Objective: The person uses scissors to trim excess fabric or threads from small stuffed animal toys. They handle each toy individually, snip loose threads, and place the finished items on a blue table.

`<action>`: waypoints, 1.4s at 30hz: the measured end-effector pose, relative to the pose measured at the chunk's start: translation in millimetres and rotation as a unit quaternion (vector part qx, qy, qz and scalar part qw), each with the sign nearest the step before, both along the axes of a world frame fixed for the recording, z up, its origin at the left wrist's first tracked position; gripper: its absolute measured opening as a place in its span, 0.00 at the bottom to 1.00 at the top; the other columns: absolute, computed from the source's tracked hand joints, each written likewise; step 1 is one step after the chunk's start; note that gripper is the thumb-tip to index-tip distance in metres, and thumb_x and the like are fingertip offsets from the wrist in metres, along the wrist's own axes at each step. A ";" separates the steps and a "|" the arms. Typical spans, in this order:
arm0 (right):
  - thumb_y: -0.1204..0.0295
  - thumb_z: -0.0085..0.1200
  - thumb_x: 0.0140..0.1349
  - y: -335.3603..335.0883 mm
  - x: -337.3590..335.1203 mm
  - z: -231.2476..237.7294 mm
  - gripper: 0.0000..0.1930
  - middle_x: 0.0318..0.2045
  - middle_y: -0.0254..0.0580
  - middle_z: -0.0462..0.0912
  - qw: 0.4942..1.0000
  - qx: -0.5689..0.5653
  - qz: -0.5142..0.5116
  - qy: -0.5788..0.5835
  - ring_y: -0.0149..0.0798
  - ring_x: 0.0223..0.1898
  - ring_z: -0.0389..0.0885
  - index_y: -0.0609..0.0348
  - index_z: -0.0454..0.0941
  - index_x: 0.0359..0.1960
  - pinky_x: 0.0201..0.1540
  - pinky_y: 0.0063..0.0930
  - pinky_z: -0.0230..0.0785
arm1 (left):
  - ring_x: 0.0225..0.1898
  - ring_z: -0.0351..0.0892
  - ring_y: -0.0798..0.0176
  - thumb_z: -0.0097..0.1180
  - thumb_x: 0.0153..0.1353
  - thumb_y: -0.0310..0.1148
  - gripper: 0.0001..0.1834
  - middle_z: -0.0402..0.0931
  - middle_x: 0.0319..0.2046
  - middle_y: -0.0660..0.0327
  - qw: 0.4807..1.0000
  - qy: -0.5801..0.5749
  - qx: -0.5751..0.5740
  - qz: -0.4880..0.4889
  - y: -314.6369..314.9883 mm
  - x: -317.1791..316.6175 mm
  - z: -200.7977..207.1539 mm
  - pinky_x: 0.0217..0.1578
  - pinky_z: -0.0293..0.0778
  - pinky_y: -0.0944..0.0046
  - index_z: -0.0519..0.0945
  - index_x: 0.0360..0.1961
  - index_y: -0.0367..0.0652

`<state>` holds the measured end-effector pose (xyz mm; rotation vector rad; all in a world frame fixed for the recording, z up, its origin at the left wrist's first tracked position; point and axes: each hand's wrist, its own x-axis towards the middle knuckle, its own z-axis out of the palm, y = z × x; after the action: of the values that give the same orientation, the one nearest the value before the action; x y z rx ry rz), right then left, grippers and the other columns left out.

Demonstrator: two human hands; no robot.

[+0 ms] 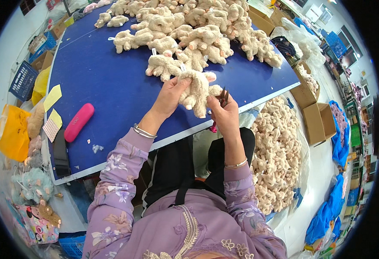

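A cream plush toy [195, 91] is held up over the near edge of the blue table. My left hand [168, 97] is closed on its left side, thumb pressed into the fleece. Small dark-bladed scissors [224, 97] stick up out of my right hand [226, 114], which is closed around them. The thumb and fingertips of that hand also touch the toy's right edge. Something pink shows below the same hand, perhaps the handle. Just beyond the held toy lies a heap of similar cream plush toys [194, 36], some with white tags.
On the blue table [111, 99], a pink case [79, 122], a dark strip [61, 153] and yellow paper [52, 97] lie at left. A large sack of cream plush pieces [276, 155] stands on the floor at right, near cardboard boxes [318, 124]. An orange bag [13, 133] hangs at far left.
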<state>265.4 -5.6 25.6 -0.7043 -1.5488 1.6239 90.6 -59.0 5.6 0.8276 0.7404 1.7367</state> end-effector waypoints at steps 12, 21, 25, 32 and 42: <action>0.50 0.38 0.71 68.9 109.7 54.9 0.27 0.48 0.50 0.80 0.895 -0.012 0.027 0.445 0.19 0.12 0.55 0.60 0.69 0.58 0.11 0.15 0.49 | 0.53 0.70 0.56 0.60 0.55 0.34 0.24 0.71 0.54 0.53 0.716 0.486 -0.016 0.501 9.2 -62.1 -10.5 0.48 0.71 0.57 0.74 0.53 0.41; 0.68 0.56 0.63 29.7 31.9 -2.3 0.12 0.36 0.42 0.85 0.992 -0.036 -0.014 -0.123 0.20 0.19 0.70 0.65 0.76 0.43 0.21 0.14 0.63 | 0.46 0.73 0.50 0.62 0.50 0.31 0.15 0.69 0.48 0.54 0.719 0.630 -0.072 0.285 11.3 -50.3 -33.6 0.48 0.72 0.55 0.75 0.40 0.44; 0.67 0.61 0.60 36.6 9.7 -24.4 0.20 0.35 0.41 0.82 0.982 0.035 -0.057 -0.177 0.29 0.37 0.79 0.72 0.74 0.46 0.43 0.20 0.71 | 0.39 0.75 0.54 0.63 0.50 0.30 0.14 0.71 0.41 0.54 0.793 0.577 -0.041 0.191 1.9 -26.3 -16.2 0.43 0.74 0.60 0.75 0.36 0.39; 0.70 0.59 0.60 35.4 -13.8 -28.7 0.16 0.34 0.36 0.81 0.973 0.143 -0.039 -0.177 0.27 0.32 0.78 0.69 0.75 0.44 0.37 0.22 0.72 | 0.35 0.81 0.57 0.64 0.55 0.42 0.37 0.76 0.45 0.46 0.869 0.413 -0.099 0.255 14.8 -15.5 -24.9 0.38 0.77 0.60 0.64 0.59 0.29; 0.72 0.54 0.64 4.3 -9.8 -12.9 0.08 0.24 0.32 0.80 0.996 0.027 0.045 -0.070 0.18 0.16 0.64 0.63 0.77 0.41 0.17 0.13 0.55 | 0.35 0.80 0.68 0.63 0.59 0.34 0.19 0.79 0.35 0.58 0.982 0.105 -0.111 0.106 13.7 -20.4 -17.5 0.34 0.77 0.68 0.73 0.46 0.35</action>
<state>255.6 -1.3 12.8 -0.7418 -1.7398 1.6210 70.2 -45.3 -11.9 0.8082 1.1800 1.7271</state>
